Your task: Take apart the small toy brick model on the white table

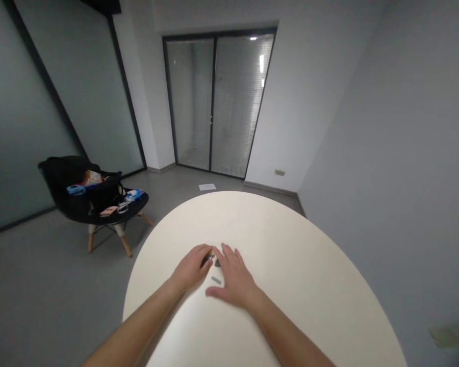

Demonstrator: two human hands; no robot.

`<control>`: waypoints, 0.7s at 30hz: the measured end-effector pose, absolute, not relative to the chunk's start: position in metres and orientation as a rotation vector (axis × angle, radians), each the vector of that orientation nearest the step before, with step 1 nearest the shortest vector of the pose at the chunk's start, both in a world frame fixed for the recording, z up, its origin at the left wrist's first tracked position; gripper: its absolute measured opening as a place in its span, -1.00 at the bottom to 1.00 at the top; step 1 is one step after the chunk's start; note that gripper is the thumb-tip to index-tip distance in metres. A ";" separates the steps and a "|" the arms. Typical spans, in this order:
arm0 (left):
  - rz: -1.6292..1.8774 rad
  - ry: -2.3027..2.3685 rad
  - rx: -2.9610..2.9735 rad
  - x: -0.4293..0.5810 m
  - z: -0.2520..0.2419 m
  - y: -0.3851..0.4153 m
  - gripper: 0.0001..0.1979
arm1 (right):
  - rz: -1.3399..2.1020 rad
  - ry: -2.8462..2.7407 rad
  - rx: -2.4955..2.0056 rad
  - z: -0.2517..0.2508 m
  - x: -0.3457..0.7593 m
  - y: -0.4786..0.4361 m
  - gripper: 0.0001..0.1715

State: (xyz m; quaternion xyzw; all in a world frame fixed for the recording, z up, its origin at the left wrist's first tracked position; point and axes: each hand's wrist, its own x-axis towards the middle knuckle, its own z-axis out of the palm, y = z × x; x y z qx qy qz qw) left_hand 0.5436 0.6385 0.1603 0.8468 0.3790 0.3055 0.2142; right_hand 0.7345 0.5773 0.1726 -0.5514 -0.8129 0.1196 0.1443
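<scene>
Both my hands rest near the middle of a round cream table (290, 255). My left hand (191, 267) is curled, its fingertips pinched on a small dark object (207, 260) that I cannot name. My right hand (233, 278) lies flat with fingers stretched out and thumb apart, its fingertips touching another small dark piece (217, 263). A small grey flat strip (215, 280) lies on the table between the two hands, just beside my right thumb.
A black chair (61, 178) on wooden legs stands at the left, loaded with a black bag and small items. Glass doors with blinds (218, 102) close the far wall. A sheet of paper (207, 187) lies on the grey floor. A grey wall runs along the right.
</scene>
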 end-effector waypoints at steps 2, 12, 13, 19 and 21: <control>0.932 1.058 2.265 0.540 0.162 0.639 -0.73 | 0.336 -2.341 -1.494 0.175 0.707 0.603 0.32; 1.261 1.347 1.806 0.536 0.152 0.655 -0.78 | 0.235 -2.198 -1.478 0.175 0.686 0.642 -0.85; 1.259 1.335 1.780 0.537 0.152 0.655 -0.76 | 0.249 -2.176 -1.486 0.175 0.686 0.642 -0.86; 1.106 1.201 1.783 0.537 0.154 0.647 -0.54 | 0.386 -1.965 -1.465 0.171 0.693 0.648 -0.76; 1.044 1.181 1.933 0.533 0.155 0.646 -0.46 | 0.517 -1.918 -1.389 0.173 0.705 0.648 -0.75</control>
